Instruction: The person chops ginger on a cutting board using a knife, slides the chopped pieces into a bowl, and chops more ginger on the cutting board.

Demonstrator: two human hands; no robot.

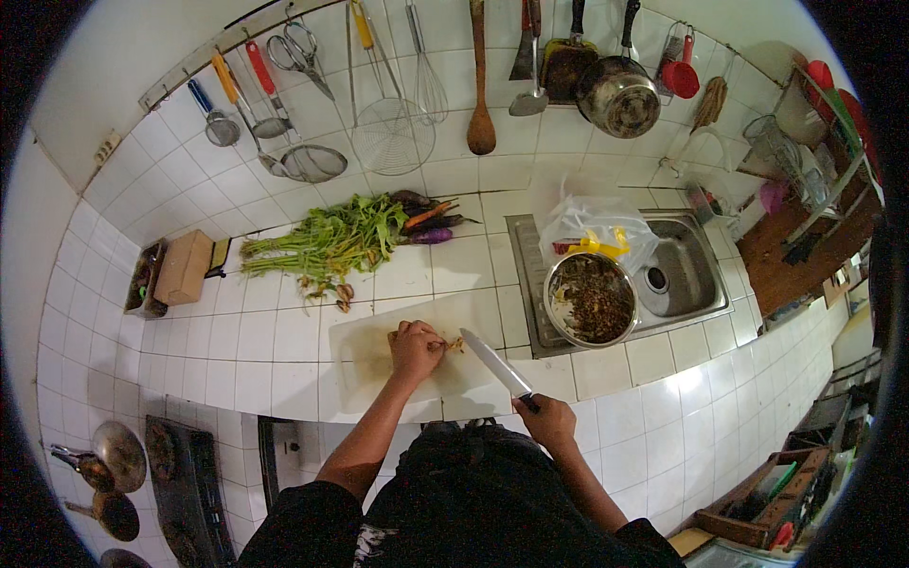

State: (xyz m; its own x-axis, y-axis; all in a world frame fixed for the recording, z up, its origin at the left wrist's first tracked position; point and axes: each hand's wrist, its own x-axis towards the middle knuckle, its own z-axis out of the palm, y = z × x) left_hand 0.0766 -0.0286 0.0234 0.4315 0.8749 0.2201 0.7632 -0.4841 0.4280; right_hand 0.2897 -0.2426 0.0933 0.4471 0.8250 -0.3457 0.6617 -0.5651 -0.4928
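My right hand (552, 420) grips the black handle of a kitchen knife (497, 362). Its broad steel blade slants up and left over the right part of a pale cutting board (369, 362). On the board, my left hand (415, 348) pinches a small brownish piece of food (454, 344) close to the knife's tip; the fingers hide most of it, so its kind is unclear. Right of the board, a round metal bowl (634, 312) holds dark brown scraps (596, 302) and stands on the sink's drainboard.
Leafy green vegetables (334, 234) lie behind the board beside a carrot (429, 214) and a purple eggplant (432, 236). A plastic bag (603, 216) sits behind the bowl, partly over the steel sink (682, 248). Utensils and a saucepan (619, 96) hang on the tiled wall.
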